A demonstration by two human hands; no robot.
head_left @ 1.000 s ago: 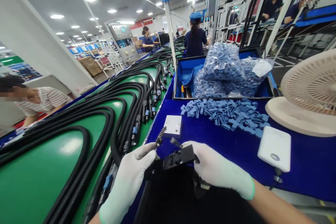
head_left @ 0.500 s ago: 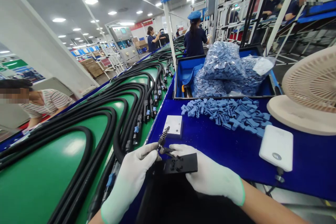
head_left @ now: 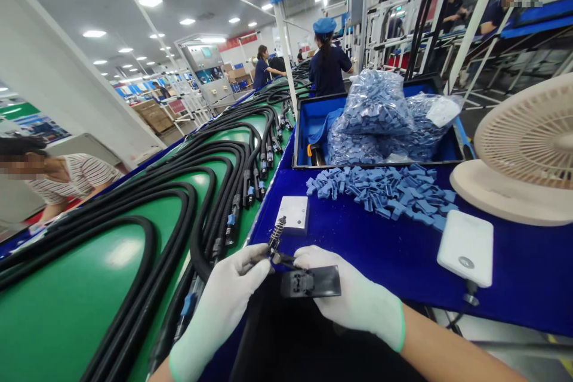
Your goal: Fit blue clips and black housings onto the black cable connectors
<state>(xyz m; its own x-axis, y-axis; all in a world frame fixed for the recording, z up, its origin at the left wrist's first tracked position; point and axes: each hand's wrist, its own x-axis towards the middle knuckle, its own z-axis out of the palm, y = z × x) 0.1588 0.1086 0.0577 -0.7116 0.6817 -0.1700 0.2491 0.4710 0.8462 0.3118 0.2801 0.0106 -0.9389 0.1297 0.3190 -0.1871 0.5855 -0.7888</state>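
My left hand (head_left: 219, 304), in a white glove, pinches a thin dark part carrying a small coil spring (head_left: 277, 236) upright at its end. My right hand (head_left: 351, 292), also gloved, holds a flat black plastic block (head_left: 311, 282) with moulded recesses. The thin part's dark tip reaches towards the block, close to my right fingers. Its exact contact with the block is hidden by those fingers. Both hands are above the front edge of a blue work mat (head_left: 358, 239).
On the mat lie a white square box (head_left: 293, 215), a pile of small blue pieces (head_left: 380, 192) and a white power bank (head_left: 465, 249). A fan (head_left: 523, 149) stands right. Bagged blue pieces fill a blue crate (head_left: 313, 125). Black corrugated cables lie on a green belt (head_left: 120, 253) left. Co-workers stand beyond.
The black block has gone from tilted to flatter and sits lower in my right hand. The view has shifted slightly, and the spring part stays in my left hand.
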